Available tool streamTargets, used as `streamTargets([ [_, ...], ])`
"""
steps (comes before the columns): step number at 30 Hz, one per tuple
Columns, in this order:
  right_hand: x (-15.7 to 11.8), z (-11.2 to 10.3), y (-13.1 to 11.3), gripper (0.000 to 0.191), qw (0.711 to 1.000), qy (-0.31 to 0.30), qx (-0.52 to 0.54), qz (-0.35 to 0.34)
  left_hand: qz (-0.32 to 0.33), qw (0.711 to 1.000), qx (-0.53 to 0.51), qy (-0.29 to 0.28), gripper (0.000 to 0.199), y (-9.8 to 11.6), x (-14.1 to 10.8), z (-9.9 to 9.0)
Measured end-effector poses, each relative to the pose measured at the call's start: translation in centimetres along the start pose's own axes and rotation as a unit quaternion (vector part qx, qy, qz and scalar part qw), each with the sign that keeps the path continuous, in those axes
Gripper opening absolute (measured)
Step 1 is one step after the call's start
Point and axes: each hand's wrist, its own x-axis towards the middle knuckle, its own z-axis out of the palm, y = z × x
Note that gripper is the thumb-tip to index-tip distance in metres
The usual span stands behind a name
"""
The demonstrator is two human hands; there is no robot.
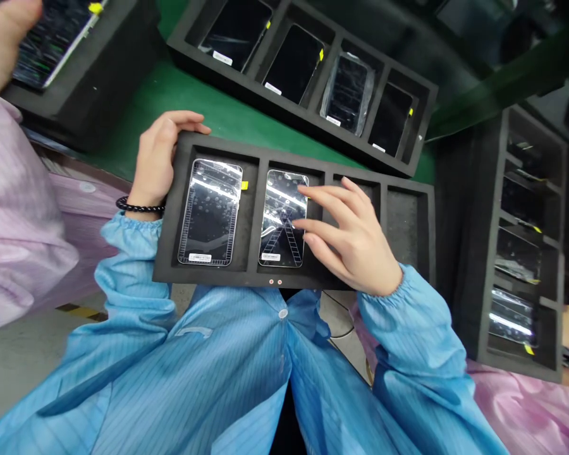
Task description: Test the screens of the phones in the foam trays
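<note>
A black foam tray [220, 276] with four compartments lies in front of me. In its leftmost compartment is a glossy phone-sized screen [211, 212] with a white label and a yellow tab. The second compartment holds another screen [275, 218], its surface patterned by reflections. My left hand [156, 155], with a black beaded bracelet at the wrist, grips the tray's left end. Over the second screen's right edge, my right hand [351, 234] has its fingers apart; whether the fingertips touch the glass is unclear. It partly hides the third compartment. No screen shows in the rightmost compartment [404, 221].
Beyond my tray, another foam tray [294, 117] holds several screens on the green table [156, 104]. A third tray [483, 253] with screens stands at the right. People in pink sleeves are on both sides; one hand is by a dark foam block [99, 69] at upper left.
</note>
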Motion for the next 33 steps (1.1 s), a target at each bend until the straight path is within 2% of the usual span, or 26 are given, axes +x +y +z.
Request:
streamTargets([
  [4, 6.4, 1.8, -0.2, 0.037, 0.999, -0.036, 0.003, -0.019, -0.043, 0.999, -0.018, 0.018, 0.054, -0.4, 0.1, 0.0],
  [7, 10.4, 3.4, -0.9, 0.038, 0.998, -0.055, -0.004, -0.033, -0.046, 0.998, -0.028, 0.01, 0.06, -0.6, 0.3, -0.1],
  [12, 13.7, 5.5, -1.9, 0.04, 0.995, -0.082, -0.015, -0.057, -0.042, 0.999, -0.02, 0.012, 0.059, -0.6, 0.2, -0.2],
  [16, 14.5, 6.4, -2.1, 0.04, 0.993, -0.098, -0.009, -0.065, -0.04, 0.999, -0.029, -0.006, 0.057, -0.3, 0.0, -0.2],
  [24, 14.4, 6.8, -1.6, 0.039, 0.994, -0.077, -0.011, -0.075, -0.029, 0.999, -0.019, -0.005, 0.055, -0.4, 0.0, -0.2],
  [33, 10.6, 4.6, 1.1, 0.04, 0.996, -0.076, -0.022, -0.037, -0.046, 0.999, -0.025, -0.005, 0.051, -0.1, 0.0, 0.0],
])
